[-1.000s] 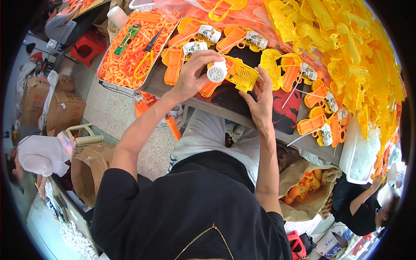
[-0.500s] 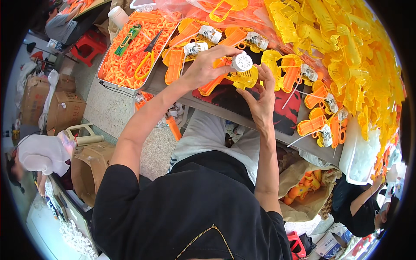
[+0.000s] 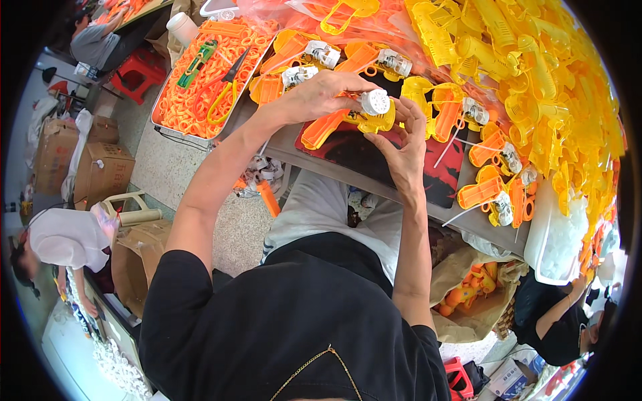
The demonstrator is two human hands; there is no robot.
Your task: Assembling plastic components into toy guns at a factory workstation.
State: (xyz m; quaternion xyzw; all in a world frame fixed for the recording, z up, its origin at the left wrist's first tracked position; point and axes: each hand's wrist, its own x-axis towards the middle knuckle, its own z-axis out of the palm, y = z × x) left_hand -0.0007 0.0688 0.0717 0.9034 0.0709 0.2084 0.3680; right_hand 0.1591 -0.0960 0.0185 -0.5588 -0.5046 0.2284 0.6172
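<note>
My left hand (image 3: 326,97) is closed round a white cylinder (image 3: 376,102) with a round, perforated end face. Directly below it, my right hand (image 3: 405,146) grips a yellow toy gun shell (image 3: 376,123) between thumb and fingers. The shell's orange handle (image 3: 323,129) points down to the left. The cylinder appears to sit at the yellow part's opening; the contact is partly hidden by my fingers. Around my hands lie several similar orange-and-yellow toy gun halves (image 3: 479,194) fitted with white cylinders (image 3: 394,62). Both hands are above a dark red-patterned mat (image 3: 354,152).
A tray of small orange parts (image 3: 225,127) stands left, with scissors (image 3: 223,87) and a green tool (image 3: 197,64) on top. Yellow shells (image 3: 528,87) are heaped at right. A white bin (image 3: 539,244) and a paper sack (image 3: 461,321) are nearby. Other people work at both sides.
The white cylinder has come slightly right and down, closer against the yellow shell. The orange handle has shifted a little left. At far left, a co-worker's arms have moved.
</note>
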